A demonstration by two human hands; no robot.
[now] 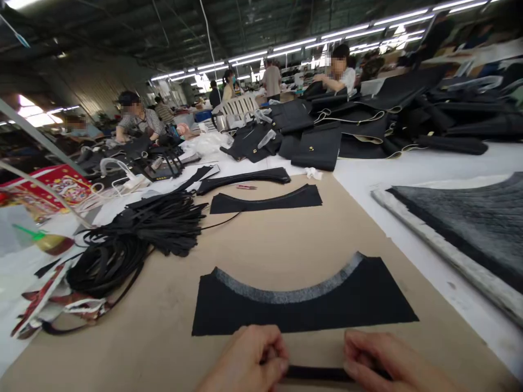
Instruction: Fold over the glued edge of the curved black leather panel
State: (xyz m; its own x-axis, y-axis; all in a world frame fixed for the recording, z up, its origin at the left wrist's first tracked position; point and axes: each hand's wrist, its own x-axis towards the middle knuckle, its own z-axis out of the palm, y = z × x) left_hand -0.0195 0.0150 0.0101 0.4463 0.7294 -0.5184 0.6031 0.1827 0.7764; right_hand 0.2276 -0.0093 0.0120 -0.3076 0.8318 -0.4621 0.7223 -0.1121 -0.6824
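My left hand (256, 356) and right hand (378, 356) pinch a black strip (316, 373); it seems light and pliable, best gripped near its ends, which my grip partly hides.

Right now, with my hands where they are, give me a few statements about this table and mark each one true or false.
1. The left hand and right hand hold a narrow black strip between them. True.
2. The nearest curved black piece has a grey band along its curved edge. True.
3. The narrow black strip lies across the grey band. False: it is apart from the band, nearer to you.
4. The bundle of black strips is to the right of that piece. False: it is to the left.
5. The small red tool is in the right hand. False: it lies farther off, on the brown sheet.
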